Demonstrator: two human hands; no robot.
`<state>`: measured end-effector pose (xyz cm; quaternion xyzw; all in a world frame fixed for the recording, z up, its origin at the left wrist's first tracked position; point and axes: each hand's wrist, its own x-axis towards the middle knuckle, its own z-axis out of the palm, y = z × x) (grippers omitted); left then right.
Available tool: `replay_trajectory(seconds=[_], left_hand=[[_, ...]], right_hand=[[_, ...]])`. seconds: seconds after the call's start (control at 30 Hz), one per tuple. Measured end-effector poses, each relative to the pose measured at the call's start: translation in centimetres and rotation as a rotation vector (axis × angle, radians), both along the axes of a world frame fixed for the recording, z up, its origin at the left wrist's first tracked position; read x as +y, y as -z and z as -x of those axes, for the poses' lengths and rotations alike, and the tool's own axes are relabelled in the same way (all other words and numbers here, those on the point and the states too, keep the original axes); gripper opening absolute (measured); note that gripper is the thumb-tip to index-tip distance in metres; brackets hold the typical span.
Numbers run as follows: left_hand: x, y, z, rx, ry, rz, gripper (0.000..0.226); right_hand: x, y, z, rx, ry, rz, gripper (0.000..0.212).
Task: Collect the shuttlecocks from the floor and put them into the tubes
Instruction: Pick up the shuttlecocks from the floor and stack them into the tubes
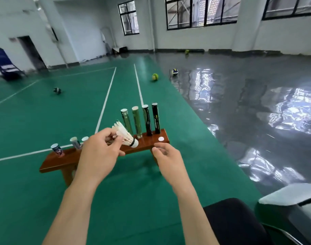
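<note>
Left hand (100,152) pinching shuttlecock (125,135) by feathers, cork pointing right, above bench (66,159). Right hand (166,156) hanging loosely curled, holding nothing. Tubes (146,120) standing upright on bench.

One shuttlecock (126,136) is pinched in the left hand (100,156), its cork pointing toward the right hand (166,159). Seven tubes stand on one wooden bench (66,159) beyond the hands: four tall ones (141,121) just past the shuttlecock, and three shorter-looking ones (75,143) off to the left of the left hand. One white cap (161,138) lies just above the right hand. Four balls sit well beyond both hands: one dark (57,90), two green (155,77), one blue and yellow (174,71).
</note>
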<state>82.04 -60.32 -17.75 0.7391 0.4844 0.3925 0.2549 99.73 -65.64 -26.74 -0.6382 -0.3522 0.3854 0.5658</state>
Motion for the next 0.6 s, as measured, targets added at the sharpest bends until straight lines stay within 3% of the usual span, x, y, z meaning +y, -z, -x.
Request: replay_trajectory(seconds=[0.37, 0.6], left_hand=[[25.0, -2.1, -12.1, 0.072, 0.124, -0.12, 0.013], [40.8, -1.9, -20.1, 0.114, 0.218, -0.097, 0.01]], right_hand=[[23.7, -1.8, -10.1, -0.125, 0.105, 0.011, 0.024], [35.4, -3.7, -17.9, -0.227, 0.203, 0.039, 0.021]])
